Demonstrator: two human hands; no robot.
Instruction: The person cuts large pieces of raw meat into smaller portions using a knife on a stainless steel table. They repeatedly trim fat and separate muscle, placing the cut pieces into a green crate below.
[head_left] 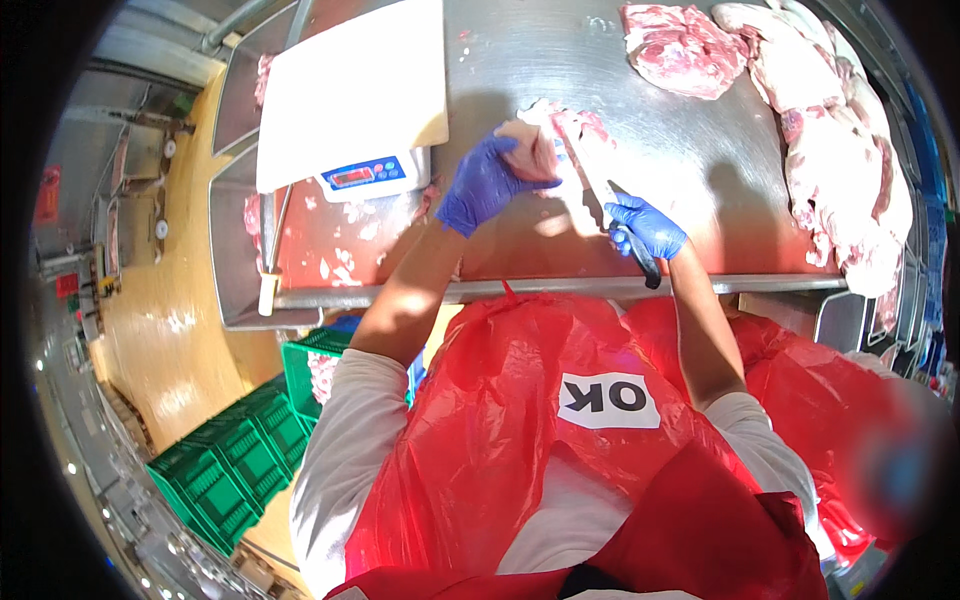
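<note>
Steel table [500, 65], yellowish floor [160, 340] — left hand [482, 185] grips meat [532, 152], long axis unclear; right hand [648, 230] clasps knife [595, 180], tip forward-left.

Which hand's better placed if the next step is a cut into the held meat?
Right, I'd judge: the right hand grips the knife, which points toward the meat. The left hand has no tool and holds the meat's left side, so it seems better suited to steadying.
</note>
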